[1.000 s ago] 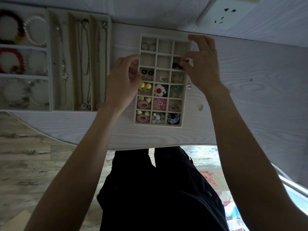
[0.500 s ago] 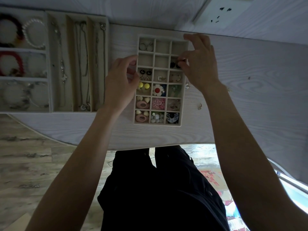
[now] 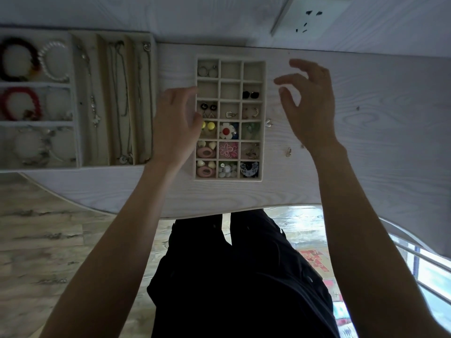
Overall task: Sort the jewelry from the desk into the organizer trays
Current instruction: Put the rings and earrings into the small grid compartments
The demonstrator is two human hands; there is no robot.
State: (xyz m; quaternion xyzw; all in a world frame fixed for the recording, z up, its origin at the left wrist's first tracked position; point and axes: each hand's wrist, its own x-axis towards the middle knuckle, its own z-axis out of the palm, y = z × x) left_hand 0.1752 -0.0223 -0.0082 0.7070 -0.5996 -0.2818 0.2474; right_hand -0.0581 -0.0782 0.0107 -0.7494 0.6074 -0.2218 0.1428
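A beige grid tray (image 3: 241, 59) sits mid-desk, most of its small compartments holding earrings. Two black earrings (image 3: 250, 95) lie in the right column, second row. My left hand (image 3: 174, 128) rests against the tray's left edge, fingers loosely curved, holding nothing. My right hand (image 3: 307, 103) hovers right of the tray with fingers spread and empty. Loose small earrings lie on the desk: one silver piece (image 3: 268, 122) by the tray's right wall and another (image 3: 288, 151) nearer the front.
A larger beige organizer (image 3: 102, 98) at the left holds bracelets (image 3: 20, 103) and several necklaces (image 3: 119, 93) in long slots. A white wall socket (image 3: 310, 17) is above the desk. The desk's curved front edge (image 3: 219, 211) is close to my legs.
My right hand has let go of the black earrings, which now lie in their compartment, and has lifted away to the right with fingers spread. My left hand stays by the tray's left edge.
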